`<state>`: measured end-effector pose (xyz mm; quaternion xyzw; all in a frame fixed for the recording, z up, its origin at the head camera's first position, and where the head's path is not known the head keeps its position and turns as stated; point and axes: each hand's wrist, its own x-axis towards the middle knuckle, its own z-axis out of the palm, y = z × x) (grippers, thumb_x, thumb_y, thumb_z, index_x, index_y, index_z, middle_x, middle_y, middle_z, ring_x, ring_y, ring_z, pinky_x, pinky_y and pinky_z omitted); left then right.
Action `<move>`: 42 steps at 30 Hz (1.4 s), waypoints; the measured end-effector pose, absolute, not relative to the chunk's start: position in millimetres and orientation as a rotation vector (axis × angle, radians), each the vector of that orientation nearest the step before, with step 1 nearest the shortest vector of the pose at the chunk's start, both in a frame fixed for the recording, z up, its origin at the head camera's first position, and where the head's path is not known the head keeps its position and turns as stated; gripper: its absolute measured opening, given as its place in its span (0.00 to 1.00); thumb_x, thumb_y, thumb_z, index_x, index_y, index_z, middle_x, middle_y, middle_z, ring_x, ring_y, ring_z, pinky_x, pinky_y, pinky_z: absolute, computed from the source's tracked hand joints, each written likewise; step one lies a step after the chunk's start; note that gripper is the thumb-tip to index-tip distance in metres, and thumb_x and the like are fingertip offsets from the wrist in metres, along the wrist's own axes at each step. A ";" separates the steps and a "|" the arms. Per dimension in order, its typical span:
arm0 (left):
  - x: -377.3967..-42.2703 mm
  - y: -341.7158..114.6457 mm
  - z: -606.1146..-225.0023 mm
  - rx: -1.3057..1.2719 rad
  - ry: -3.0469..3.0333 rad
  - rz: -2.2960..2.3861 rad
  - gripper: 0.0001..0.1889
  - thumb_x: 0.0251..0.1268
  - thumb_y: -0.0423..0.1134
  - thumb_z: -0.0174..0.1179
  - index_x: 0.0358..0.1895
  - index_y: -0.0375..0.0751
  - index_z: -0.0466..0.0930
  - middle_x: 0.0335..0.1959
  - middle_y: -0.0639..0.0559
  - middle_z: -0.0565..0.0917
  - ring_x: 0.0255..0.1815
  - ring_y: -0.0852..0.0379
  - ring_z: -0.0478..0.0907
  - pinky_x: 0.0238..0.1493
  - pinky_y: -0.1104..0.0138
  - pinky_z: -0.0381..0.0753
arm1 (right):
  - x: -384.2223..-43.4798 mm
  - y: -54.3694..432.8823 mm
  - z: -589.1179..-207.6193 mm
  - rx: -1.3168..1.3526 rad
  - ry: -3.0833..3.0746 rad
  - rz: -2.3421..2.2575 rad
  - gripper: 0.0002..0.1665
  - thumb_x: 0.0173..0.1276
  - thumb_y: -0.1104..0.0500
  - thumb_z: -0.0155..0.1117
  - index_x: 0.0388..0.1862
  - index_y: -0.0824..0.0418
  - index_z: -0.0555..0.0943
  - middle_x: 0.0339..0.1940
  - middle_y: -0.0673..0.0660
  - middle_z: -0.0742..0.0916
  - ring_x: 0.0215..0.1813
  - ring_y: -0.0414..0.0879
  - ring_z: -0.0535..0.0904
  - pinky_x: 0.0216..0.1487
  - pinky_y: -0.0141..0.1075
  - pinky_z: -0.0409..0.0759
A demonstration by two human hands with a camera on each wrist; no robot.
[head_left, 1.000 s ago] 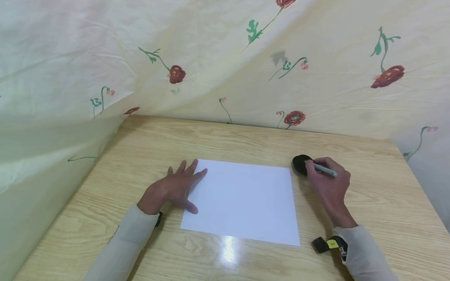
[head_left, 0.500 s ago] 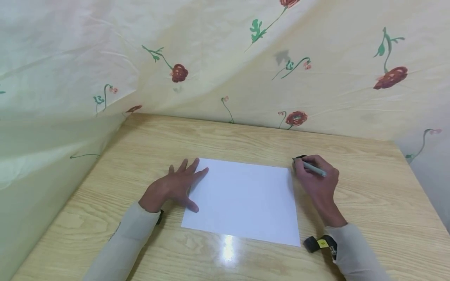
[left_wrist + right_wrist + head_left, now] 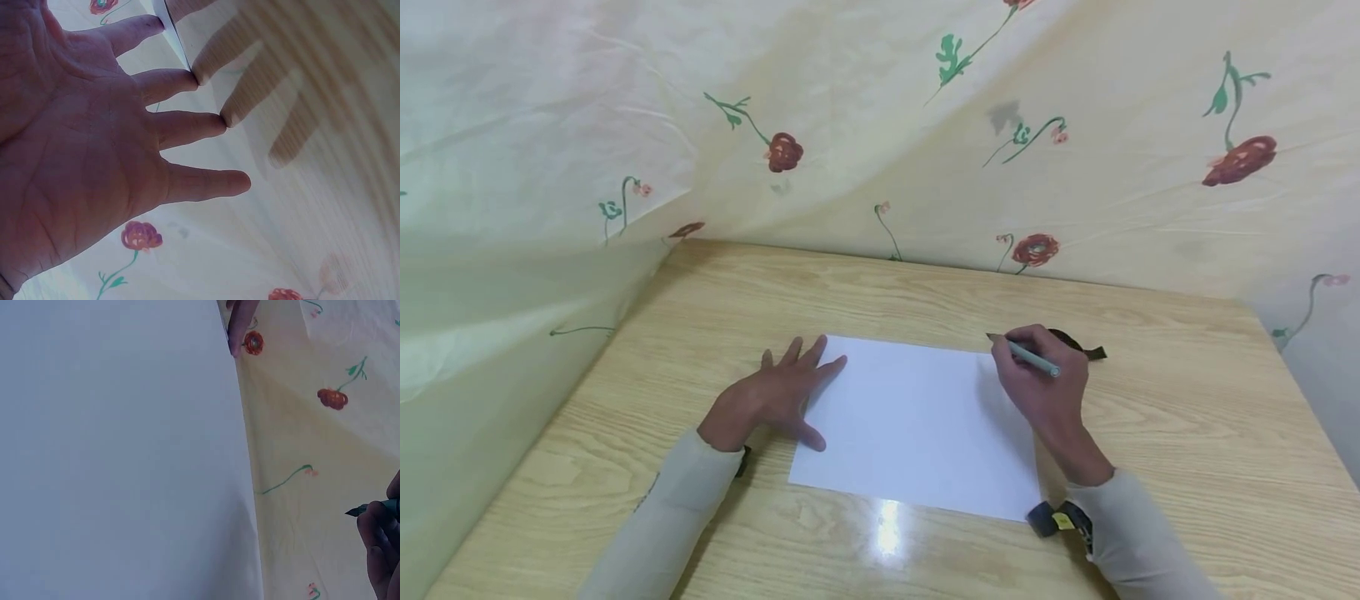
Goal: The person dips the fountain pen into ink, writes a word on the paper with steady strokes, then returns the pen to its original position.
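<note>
A blank white sheet of paper (image 3: 917, 425) lies on the wooden table. My left hand (image 3: 767, 400) spreads over its left edge, thumb and some fingertips resting on the sheet. In the left wrist view the left hand (image 3: 81, 137) shows its palm side, fingers apart, the tips meeting their reflections on the tabletop. With curled fingers my right hand (image 3: 1048, 387) pinches a grey-green pen (image 3: 1033, 358) above the sheet's upper right corner. The pen's dark pointed tip (image 3: 356, 512) points left, near the top edge; whether it touches anything I cannot tell.
Partly hidden behind the right hand is a black rounded object with a strap-like end (image 3: 1097, 353). Cream cloth with red flowers (image 3: 850, 125) hangs behind and left of the table (image 3: 1195, 400). Light glares near the front. A black band (image 3: 1060, 521) circles the right wrist.
My right hand has moved left with the pen, from over the black object to the sheet's upper right corner. More of the black object's right side shows. The left hand stays on the paper.
</note>
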<state>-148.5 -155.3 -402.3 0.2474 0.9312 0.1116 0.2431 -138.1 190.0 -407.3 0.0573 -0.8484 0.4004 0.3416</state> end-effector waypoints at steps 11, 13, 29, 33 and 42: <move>-148.6 -156.0 -402.5 0.671 2.539 0.320 0.66 0.39 0.59 0.80 0.82 0.52 0.45 0.82 0.40 0.34 0.79 0.33 0.27 0.67 0.29 0.32 | -136.7 159.8 -398.5 0.242 -2.243 1.085 0.04 0.63 0.63 0.68 0.28 0.62 0.85 0.17 0.48 0.85 0.16 0.39 0.74 0.20 0.25 0.70; -148.7 -156.0 -402.3 0.665 2.540 0.322 0.66 0.39 0.59 0.80 0.82 0.52 0.44 0.82 0.41 0.34 0.79 0.33 0.27 0.68 0.29 0.32 | -137.6 154.3 -396.9 0.258 -2.252 1.088 0.05 0.63 0.62 0.68 0.29 0.62 0.85 0.19 0.49 0.86 0.17 0.39 0.75 0.21 0.25 0.71; -150.3 -155.8 -404.2 0.667 2.535 0.311 0.66 0.39 0.60 0.80 0.82 0.53 0.44 0.82 0.41 0.34 0.79 0.33 0.27 0.67 0.29 0.33 | -142.3 122.6 -401.5 0.406 -2.269 1.062 0.05 0.61 0.59 0.69 0.26 0.57 0.87 0.21 0.46 0.87 0.19 0.34 0.79 0.20 0.31 0.72; -150.3 -155.7 -403.9 0.662 2.532 0.313 0.66 0.39 0.60 0.79 0.82 0.53 0.45 0.82 0.41 0.34 0.79 0.33 0.27 0.68 0.29 0.34 | -142.8 111.8 -404.5 0.447 -2.310 1.059 0.05 0.61 0.58 0.69 0.26 0.55 0.87 0.19 0.45 0.86 0.18 0.34 0.76 0.20 0.34 0.72; -151.9 -154.3 -399.2 0.656 2.540 0.275 0.66 0.40 0.61 0.79 0.82 0.54 0.45 0.82 0.41 0.35 0.79 0.33 0.28 0.68 0.29 0.36 | -144.7 100.7 -409.8 0.509 -2.387 1.106 0.05 0.60 0.57 0.73 0.28 0.56 0.89 0.19 0.45 0.86 0.19 0.34 0.76 0.23 0.35 0.76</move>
